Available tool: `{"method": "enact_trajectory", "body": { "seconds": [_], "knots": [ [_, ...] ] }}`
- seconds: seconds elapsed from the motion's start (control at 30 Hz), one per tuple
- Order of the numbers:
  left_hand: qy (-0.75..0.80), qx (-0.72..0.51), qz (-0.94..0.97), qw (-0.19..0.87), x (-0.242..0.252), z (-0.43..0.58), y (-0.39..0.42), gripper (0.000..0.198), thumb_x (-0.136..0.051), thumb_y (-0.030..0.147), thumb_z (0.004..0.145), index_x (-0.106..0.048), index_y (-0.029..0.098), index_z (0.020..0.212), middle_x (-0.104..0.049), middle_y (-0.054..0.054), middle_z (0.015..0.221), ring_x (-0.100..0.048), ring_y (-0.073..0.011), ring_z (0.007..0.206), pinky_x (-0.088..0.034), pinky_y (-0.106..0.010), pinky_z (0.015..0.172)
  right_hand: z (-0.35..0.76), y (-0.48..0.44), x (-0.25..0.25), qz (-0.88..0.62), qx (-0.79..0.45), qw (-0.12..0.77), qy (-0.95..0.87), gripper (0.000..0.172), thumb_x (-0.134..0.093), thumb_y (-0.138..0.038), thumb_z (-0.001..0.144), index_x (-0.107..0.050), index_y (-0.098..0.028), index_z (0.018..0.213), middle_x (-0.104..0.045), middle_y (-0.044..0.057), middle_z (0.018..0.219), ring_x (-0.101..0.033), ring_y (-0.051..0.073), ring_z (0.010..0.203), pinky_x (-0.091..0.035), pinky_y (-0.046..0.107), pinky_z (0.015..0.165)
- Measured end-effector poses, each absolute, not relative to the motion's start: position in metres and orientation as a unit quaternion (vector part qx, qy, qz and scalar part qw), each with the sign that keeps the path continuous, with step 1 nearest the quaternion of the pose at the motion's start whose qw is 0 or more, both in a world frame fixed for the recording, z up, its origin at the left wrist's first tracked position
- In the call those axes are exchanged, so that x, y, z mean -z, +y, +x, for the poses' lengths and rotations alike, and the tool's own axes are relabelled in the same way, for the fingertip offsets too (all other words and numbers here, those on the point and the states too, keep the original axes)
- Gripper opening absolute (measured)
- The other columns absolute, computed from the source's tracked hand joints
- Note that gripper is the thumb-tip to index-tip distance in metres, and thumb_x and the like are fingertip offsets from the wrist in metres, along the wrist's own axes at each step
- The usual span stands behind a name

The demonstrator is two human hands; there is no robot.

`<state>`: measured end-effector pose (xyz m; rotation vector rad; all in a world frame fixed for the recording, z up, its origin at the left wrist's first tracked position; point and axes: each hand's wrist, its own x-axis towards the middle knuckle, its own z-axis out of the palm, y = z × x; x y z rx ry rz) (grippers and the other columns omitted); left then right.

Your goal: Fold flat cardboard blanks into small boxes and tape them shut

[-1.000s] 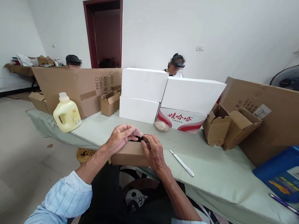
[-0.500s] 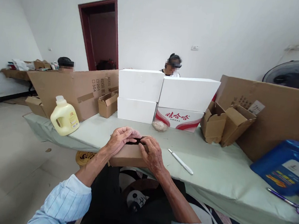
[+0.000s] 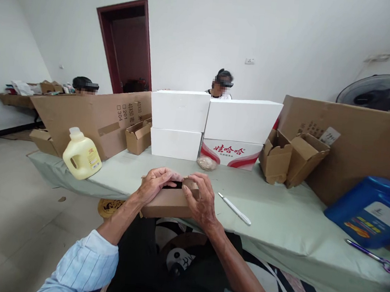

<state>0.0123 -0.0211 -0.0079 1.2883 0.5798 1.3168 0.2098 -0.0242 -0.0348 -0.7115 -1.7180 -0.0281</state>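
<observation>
A small brown cardboard box [image 3: 168, 204] lies at the table's near edge in front of me, its dark inside showing through the top. My left hand [image 3: 156, 186] is closed on its left end, thumb and fingers bent over the upper edge. Over the right end curves my right hand [image 3: 203, 201], its thumb near the front rim and its fingers at the far side. Part of a flap shows between them. My hands hide both ends of the box. To the right of my right hand lies a white slim craft knife [image 3: 235, 209].
White boxes [image 3: 179, 112] and a red-and-white printed carton [image 3: 231, 154] stand ahead, with a clear-wrapped lump [image 3: 207, 163] before them. A yellow jug [image 3: 81, 155] is left; open cartons [image 3: 275, 157], a blue jug [image 3: 365, 212] and a purple pen-like tool [image 3: 368, 253] are right. Two people sit beyond.
The fingers of my right hand have lifted and spread from the thumb, showing more of the box's right end. My left hand stays on the box. The view has shifted slightly.
</observation>
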Motion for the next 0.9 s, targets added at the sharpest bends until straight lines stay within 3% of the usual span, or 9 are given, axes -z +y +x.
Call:
{"method": "enact_trajectory", "body": {
  "seconds": [0.17, 0.37, 0.5, 0.67, 0.9],
  "knots": [
    [0.248, -0.537, 0.565, 0.576, 0.003, 0.013, -0.024, 0.041, -0.087, 0.052, 0.083, -0.076, 0.013, 0.084, -0.081, -0.014, 0.106, -0.076, -0.0239, 0.1, -0.06, -0.03, 0.088, 0.212, -0.024, 0.005, -0.272, -0.056, 0.543, -0.793, 0.032, -0.061, -0.03, 0.102, -0.062, -0.027, 0.134, -0.065, 0.013, 0.135, -0.06, 0.029, 0.128, -0.048, 0.052, 0.111],
    [0.252, -0.541, 0.564, 0.571, 0.006, 0.013, -0.022, 0.041, -0.089, 0.052, 0.08, -0.076, 0.013, 0.082, -0.08, -0.011, 0.099, -0.075, -0.021, 0.093, -0.061, -0.03, 0.085, 0.214, -0.022, -0.003, -0.254, -0.143, 0.508, -0.811, 0.013, -0.062, -0.032, 0.103, -0.071, -0.024, 0.105, -0.067, 0.011, 0.123, -0.062, 0.026, 0.124, -0.05, 0.047, 0.108],
    [0.26, -0.542, 0.569, 0.561, 0.009, 0.011, -0.02, 0.037, -0.088, 0.049, 0.083, -0.076, 0.014, 0.083, -0.079, -0.011, 0.102, -0.074, -0.0206, 0.097, -0.061, -0.028, 0.085, 0.216, -0.021, 0.0, -0.249, -0.179, 0.51, -0.804, 0.019, -0.061, -0.035, 0.104, -0.07, -0.023, 0.093, -0.066, 0.009, 0.118, -0.063, 0.024, 0.117, -0.05, 0.043, 0.105],
    [0.261, -0.542, 0.587, 0.542, 0.009, 0.01, -0.02, 0.035, -0.085, 0.047, 0.086, -0.078, 0.013, 0.083, -0.079, -0.012, 0.104, -0.073, -0.0204, 0.097, -0.062, -0.028, 0.084, 0.217, -0.023, 0.0, -0.24, -0.227, 0.515, -0.791, 0.023, -0.062, -0.039, 0.104, -0.068, -0.023, 0.089, -0.066, 0.006, 0.108, -0.065, 0.02, 0.101, -0.051, 0.037, 0.097],
    [0.262, -0.544, 0.605, 0.52, 0.004, 0.012, -0.024, 0.031, -0.083, 0.044, 0.087, -0.079, 0.014, 0.082, -0.079, -0.011, 0.1, -0.073, -0.0199, 0.093, -0.061, -0.027, 0.081, 0.218, -0.028, -0.001, -0.229, -0.26, 0.516, -0.783, 0.028, -0.061, -0.044, 0.104, -0.065, -0.023, 0.085, -0.068, 0.004, 0.099, -0.064, 0.019, 0.094, -0.052, 0.035, 0.09]
  ]
}}
